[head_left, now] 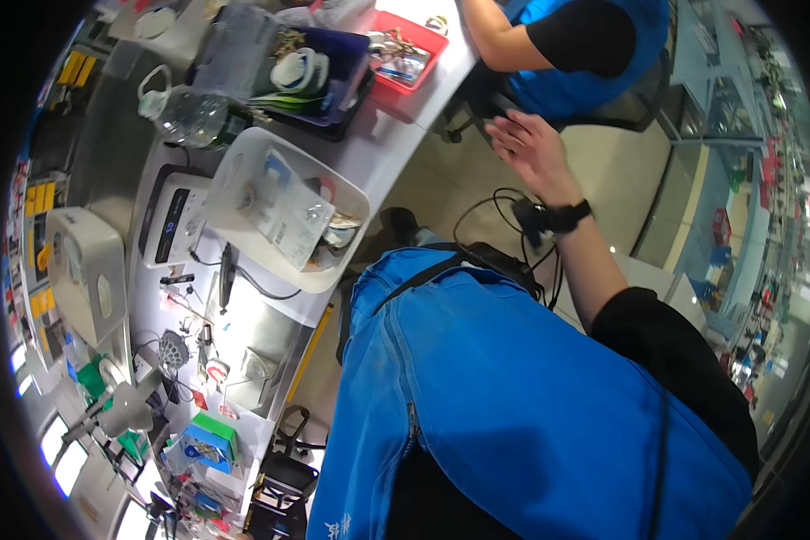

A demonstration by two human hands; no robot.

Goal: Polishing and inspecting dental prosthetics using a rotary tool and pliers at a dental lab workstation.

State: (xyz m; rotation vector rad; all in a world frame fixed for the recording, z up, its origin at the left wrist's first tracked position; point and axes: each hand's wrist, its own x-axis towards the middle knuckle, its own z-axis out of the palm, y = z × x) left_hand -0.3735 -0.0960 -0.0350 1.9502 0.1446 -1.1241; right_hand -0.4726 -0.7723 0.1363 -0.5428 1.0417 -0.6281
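My right hand (535, 153) is raised over the floor beside the workbench, with its fingers stretched out and slightly bent. Nothing shows clearly in its grip; a dark shape lies just past the fingertips, and I cannot tell if they touch. A black strap with a small black device (533, 219) sits round that wrist, and a dark cable (556, 274) hangs near it. My left hand is out of view. The blue vest (513, 387) on my body fills the lower middle. Closest on the bench is a white plastic bin (349, 193) holding bagged items and papers.
A seated co-worker's arm (504, 40) is close beyond my hand. On the bench (391, 144) stand a red tray (427, 40), a dark blue bin (351, 67), a clear bottle (193, 117), a white box-shaped device (173, 216) and a pen-like tool (225, 279). Glass cabinets (720, 180) line the right.
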